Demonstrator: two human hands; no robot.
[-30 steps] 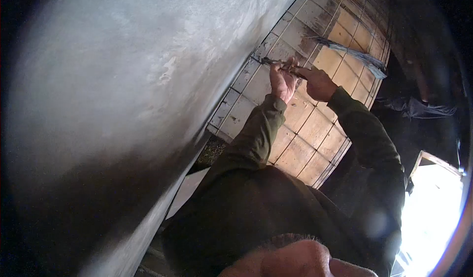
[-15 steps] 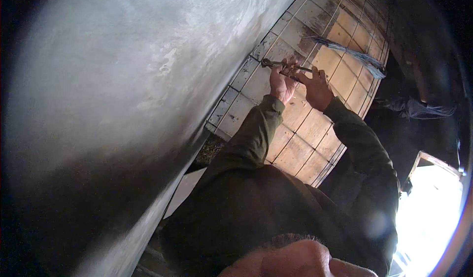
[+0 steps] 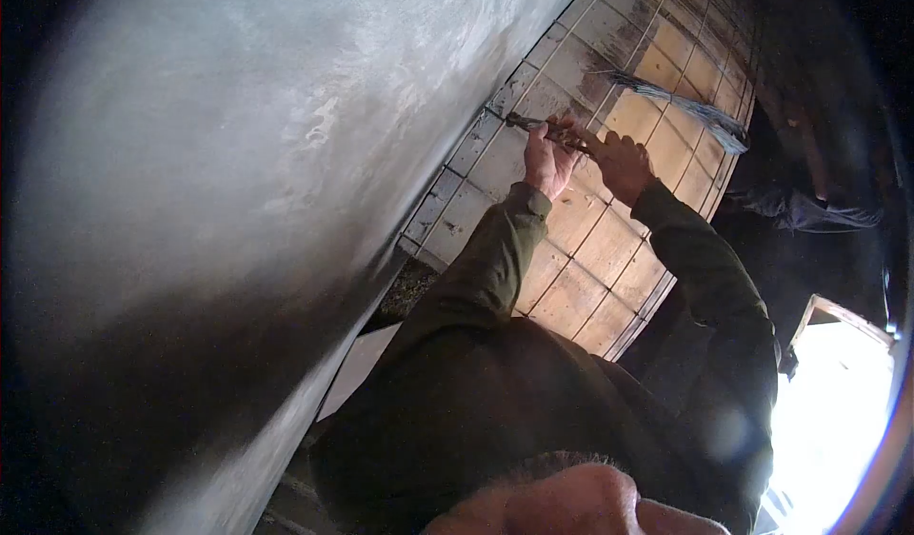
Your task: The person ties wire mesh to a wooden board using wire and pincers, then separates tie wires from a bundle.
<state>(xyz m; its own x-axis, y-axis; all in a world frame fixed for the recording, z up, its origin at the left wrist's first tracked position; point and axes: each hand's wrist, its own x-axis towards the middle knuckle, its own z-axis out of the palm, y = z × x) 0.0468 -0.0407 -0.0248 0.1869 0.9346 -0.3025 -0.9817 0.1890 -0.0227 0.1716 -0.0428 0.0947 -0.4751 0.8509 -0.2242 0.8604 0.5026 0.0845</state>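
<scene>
My left hand (image 3: 549, 164) is closed around a dark metal tool (image 3: 524, 121), whose head points left toward the wall. My right hand (image 3: 621, 166) is at the tool's right end, its thumb and index finger on the handle and its other fingers partly raised. Both hands are over a wire mesh (image 3: 571, 257) of crossing bars, which lies in front of pale and tan boards (image 3: 569, 302). A bundle of thin wires (image 3: 681, 105) rests on the mesh to the upper right of my right hand.
A large grey plastered wall (image 3: 238, 154) runs along the left side. A dark cloth or plastic piece (image 3: 809, 211) hangs at the right. Below it is a bright opening (image 3: 833, 402) with a frame. Dark rubble (image 3: 405, 289) shows at the mesh's lower left edge.
My right hand moved off the tool's handle with its fingers spread, then came back onto it. The tool's handles looked apart half a second ago and look closer together now.
</scene>
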